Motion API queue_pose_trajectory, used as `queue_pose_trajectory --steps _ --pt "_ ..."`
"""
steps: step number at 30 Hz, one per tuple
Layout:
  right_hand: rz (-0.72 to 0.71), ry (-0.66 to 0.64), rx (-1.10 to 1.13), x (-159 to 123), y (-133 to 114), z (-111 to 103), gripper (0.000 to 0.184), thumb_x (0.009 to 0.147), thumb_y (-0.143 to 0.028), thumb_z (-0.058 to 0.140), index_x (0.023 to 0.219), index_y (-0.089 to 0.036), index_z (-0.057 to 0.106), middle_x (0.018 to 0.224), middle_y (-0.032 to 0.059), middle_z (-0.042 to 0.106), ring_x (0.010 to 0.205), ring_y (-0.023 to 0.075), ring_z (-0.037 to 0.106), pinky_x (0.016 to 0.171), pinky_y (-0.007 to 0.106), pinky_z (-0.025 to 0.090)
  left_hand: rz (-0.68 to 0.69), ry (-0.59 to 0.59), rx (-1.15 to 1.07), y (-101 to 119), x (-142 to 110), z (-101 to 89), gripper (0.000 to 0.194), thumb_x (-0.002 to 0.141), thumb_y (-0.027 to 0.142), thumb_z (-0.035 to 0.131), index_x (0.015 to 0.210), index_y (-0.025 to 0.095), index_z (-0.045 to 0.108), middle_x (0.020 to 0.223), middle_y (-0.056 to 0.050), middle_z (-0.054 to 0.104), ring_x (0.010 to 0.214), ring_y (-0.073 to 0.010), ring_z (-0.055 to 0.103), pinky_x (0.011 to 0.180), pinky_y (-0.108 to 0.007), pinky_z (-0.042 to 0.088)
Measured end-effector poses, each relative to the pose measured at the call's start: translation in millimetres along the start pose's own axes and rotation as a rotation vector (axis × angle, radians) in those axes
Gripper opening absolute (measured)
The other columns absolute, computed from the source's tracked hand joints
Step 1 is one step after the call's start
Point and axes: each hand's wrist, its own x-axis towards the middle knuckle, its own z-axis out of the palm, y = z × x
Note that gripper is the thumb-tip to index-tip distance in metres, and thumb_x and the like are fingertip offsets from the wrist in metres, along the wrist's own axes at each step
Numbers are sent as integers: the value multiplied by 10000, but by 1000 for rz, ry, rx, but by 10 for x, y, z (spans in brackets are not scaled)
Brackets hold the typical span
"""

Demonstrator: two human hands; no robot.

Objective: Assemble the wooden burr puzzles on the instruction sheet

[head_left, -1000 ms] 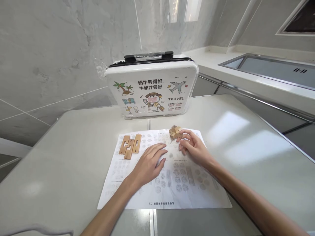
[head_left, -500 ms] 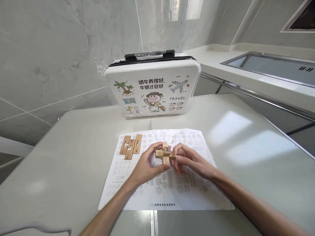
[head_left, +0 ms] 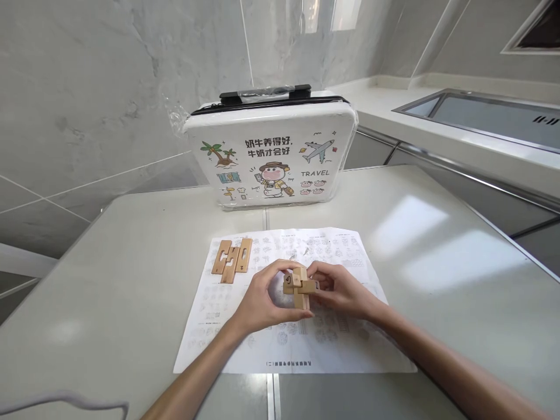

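Note:
Above the printed sheet [head_left: 245, 350], a wooden burr puzzle [head_left: 301, 286] of crossed, interlocking bars is held between both hands. Dark handwritten marks show on some of its bar ends. My left hand [head_left: 258, 297] closes on it from the left, the fingers at its top and the thumb at its bottom. My right hand [head_left: 343, 287] grips its right side, with some fingers tucked behind and partly hidden. To the left on the sheet lie several flat notched wooden pieces [head_left: 243, 256], fitted side by side and marked with numbers.
A white cartoon-printed case [head_left: 271, 128] with a black handle, wrapped in clear plastic, stands at the back of the pale table [head_left: 144, 262] against the grey wall. On the right runs a counter with an inset sink [head_left: 476, 119].
The burr puzzle has been turned, so other faces and marks point at me. It sits slightly lower and further right. My right hand has moved in closer around it.

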Motion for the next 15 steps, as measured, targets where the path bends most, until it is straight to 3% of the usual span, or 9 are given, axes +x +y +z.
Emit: queue_pose_trajectory --steps 3,8,15 --pt "-8 119 -89 -5 45 59 151 957 -337 761 980 -229 658 664 -38 664 578 147 597 589 283 449 -23 29 -7 -13 -6 38 651 732 419 985 1256 276 627 1272 -86 707 1180 -296 681 1033 -457 552" --pt "-21 135 -101 -23 17 105 105 980 -278 693 1067 -243 645 727 -19 723 621 177 697 613 307 523 -56 47 -11 -68 -18 38 614 759 467 957 1229 268 615 1221 -80 712 1123 -285 689 968 -427 556" --pt "-101 96 -146 -24 -37 136 412 970 -252 683 1349 -277 525 1072 35 697 718 140 648 603 282 535 -128 140 34 -46 0 30 616 741 506 960 1198 261 627 1155 -69 735 1070 -280 703 937 -405 540"
